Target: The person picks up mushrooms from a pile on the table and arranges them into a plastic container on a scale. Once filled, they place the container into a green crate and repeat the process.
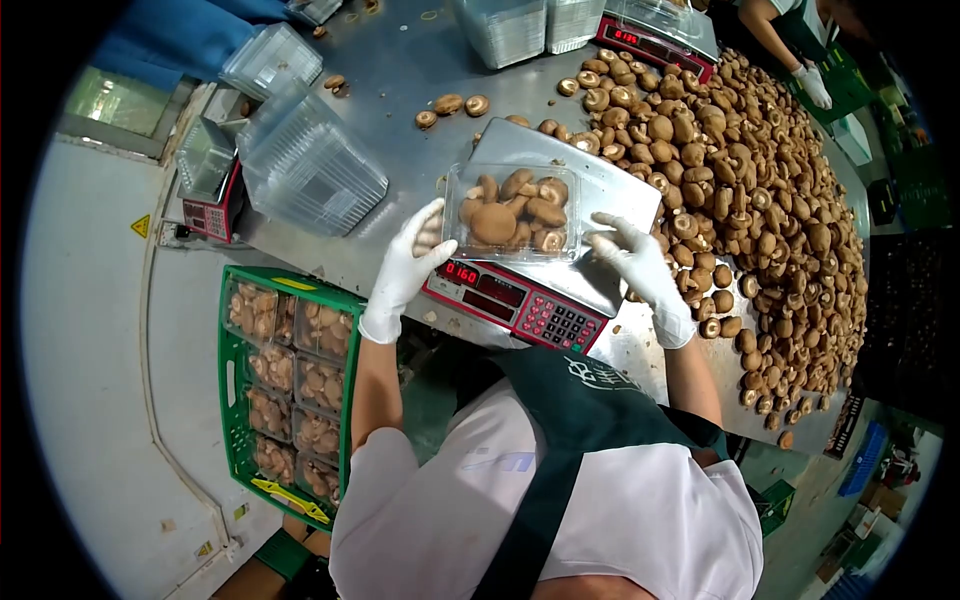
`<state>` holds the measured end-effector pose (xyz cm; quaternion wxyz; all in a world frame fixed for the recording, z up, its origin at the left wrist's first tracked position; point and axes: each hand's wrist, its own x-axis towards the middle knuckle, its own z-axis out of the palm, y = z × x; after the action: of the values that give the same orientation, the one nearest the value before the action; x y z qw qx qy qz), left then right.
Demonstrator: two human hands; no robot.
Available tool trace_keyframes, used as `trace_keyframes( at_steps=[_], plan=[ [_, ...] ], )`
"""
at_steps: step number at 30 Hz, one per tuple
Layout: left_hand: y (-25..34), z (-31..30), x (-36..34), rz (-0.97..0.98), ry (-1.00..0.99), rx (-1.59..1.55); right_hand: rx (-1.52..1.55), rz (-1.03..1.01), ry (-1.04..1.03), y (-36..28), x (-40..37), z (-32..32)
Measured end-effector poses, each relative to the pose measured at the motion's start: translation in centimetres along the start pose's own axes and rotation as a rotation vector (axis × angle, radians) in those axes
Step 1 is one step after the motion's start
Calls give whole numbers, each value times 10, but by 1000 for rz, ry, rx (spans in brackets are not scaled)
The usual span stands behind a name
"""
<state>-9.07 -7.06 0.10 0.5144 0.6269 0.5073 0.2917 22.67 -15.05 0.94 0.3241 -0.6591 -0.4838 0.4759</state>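
Left hand [412, 252], white-gloved, clasps the left end of a clear plastic punnet of brown mushrooms [512, 212]. Right hand [630, 255], also gloved, lies open with fingers spread against the punnet's right edge. The punnet sits on a red-faced steel scale [515, 305], just beside 1 loose mushroom heap [760, 200].

Bright, even overhead light glares off the steel bench [420, 70]; fisheye bending (black corners) warps soft, blurred edges.
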Motion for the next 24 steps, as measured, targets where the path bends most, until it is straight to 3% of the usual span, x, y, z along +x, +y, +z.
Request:
trace_keyframes(
  at_steps=[2,4,9,15,17,22,24],
  plan=[
    [-17,3,-5,-31,-4,-60,24,125,-85,-3,1,12],
    [-17,7,-6,-241,-71,-366,204,192,-146,-6,5,21],
    [-16,29,-9,-226,69,-489,575,164,-70,3,8,32],
    [-17,36,-11,-229,66,-503,480,117,-70,12,4,21],
    [-12,25,-12,-190,32,-330,394,110,-63,9,-5,9],
    [3,-21,-6,-109,372,-286,264,40,34,18,-15,-24],
    [1,-36,0,-99,386,-300,252,40,88,16,-17,-29]
  ],
)
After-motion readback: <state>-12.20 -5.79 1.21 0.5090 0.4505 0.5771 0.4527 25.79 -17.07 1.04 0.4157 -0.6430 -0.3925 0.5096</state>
